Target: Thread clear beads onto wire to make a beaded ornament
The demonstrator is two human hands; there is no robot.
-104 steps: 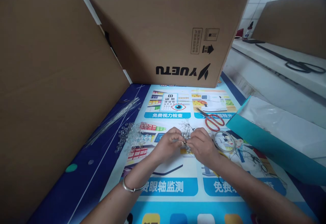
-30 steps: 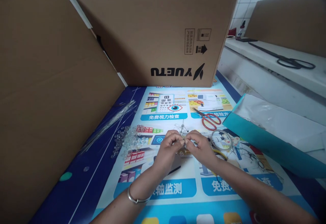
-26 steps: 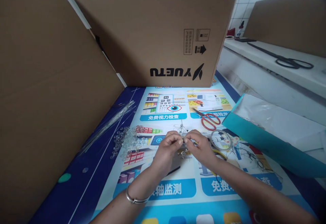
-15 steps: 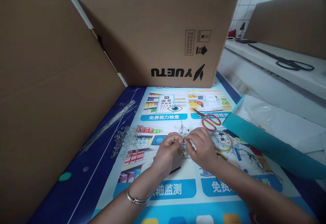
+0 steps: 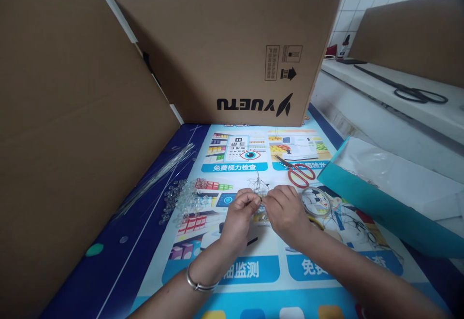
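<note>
Behind the desk's far edge stands a big cardboard box (image 5: pixel 232 48), its printed word upside down, and a second cardboard sheet (image 5: pixel 68 130) leans along the left. Across the desk lies a printed poster (image 5: pixel 250 266) with eye-chart pictures. At the right, a teal folder (image 5: pixel 380 208) rests with clear plastic on top. Left of centre sit a bundle of thin clear rods (image 5: pixel 159 171) and a heap of clear beads (image 5: pixel 184 198). Red-handled scissors (image 5: pixel 299 173) lie near the folder, a wire ring (image 5: pixel 317 200) just beside the right hand (image 5: pixel 286 212). That hand meets the left hand (image 5: pixel 241 212), which wears a bangle (image 5: pixel 199 282) at the wrist. Both pinch, fingertips closed, a small wire-and-bead cluster (image 5: pixel 259 191) held just above the poster's middle; each grip is tight on it.
</note>
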